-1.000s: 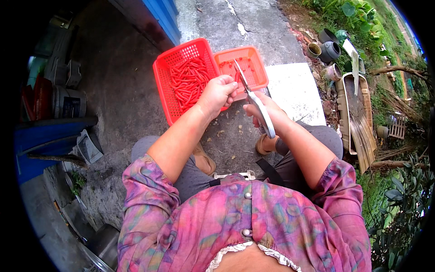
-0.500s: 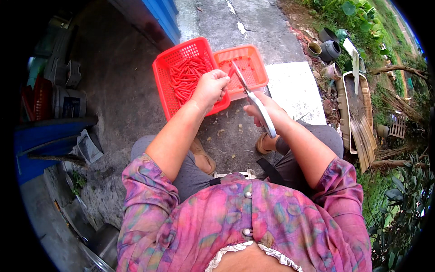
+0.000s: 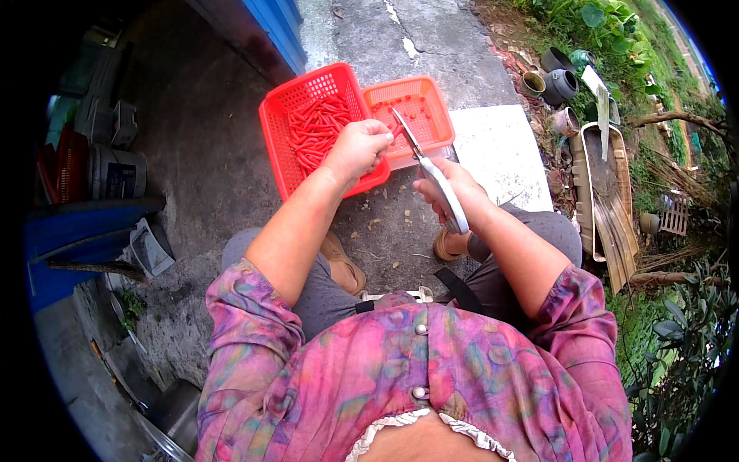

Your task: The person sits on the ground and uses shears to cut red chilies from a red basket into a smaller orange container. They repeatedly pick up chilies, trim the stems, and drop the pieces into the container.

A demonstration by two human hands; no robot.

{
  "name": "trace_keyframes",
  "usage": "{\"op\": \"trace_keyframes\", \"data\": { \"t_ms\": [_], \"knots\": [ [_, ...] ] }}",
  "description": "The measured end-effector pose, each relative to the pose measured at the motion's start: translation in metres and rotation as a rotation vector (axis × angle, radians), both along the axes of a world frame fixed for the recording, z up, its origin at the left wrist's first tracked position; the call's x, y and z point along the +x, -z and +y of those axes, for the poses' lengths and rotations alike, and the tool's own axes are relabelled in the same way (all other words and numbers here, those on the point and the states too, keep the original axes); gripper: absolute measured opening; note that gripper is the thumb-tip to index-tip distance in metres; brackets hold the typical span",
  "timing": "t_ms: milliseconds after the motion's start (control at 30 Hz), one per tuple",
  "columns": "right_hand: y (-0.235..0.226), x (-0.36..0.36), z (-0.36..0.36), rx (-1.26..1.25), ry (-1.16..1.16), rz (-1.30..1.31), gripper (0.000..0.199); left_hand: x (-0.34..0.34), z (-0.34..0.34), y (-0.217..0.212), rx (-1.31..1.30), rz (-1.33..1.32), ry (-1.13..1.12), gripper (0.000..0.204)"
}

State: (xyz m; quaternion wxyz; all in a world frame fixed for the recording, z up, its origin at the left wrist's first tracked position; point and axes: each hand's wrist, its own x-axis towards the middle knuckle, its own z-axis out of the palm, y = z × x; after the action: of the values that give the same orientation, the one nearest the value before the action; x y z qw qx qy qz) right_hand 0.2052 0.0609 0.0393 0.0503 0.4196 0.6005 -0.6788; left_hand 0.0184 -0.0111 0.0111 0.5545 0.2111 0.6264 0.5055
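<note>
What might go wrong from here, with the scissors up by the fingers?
The left hand holds a red chili close to the blades of the scissors, so a slip might nick a finger. The chili also appears over the near side of the smaller basket; a loose piece could miss it and drop onto the concrete.

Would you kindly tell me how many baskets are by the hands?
2: the red basket of chillies, partly covered by the left hand, and the orange basket to its right, partly behind the scissors. Any nested underneath may be hidden.
</note>
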Motion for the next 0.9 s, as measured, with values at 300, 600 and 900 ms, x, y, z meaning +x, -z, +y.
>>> {"op": "trace_keyframes", "data": {
  "t_ms": [300,600,900],
  "knots": [
    [-0.012,-0.003,0.0,0.025,-0.029,-0.042,0.017,-0.005,-0.001,0.002,0.031,0.052,-0.013,0.009],
    [-0.008,-0.001,0.003,-0.017,-0.032,-0.006,0.019,-0.007,0.001,-0.001,0.027,0.077,-0.026,0.011],
    [-0.001,-0.001,0.001,0.069,-0.055,-0.008,0.03,-0.005,0.002,-0.001,0.015,0.054,0.036,0.011]
  ]
}}
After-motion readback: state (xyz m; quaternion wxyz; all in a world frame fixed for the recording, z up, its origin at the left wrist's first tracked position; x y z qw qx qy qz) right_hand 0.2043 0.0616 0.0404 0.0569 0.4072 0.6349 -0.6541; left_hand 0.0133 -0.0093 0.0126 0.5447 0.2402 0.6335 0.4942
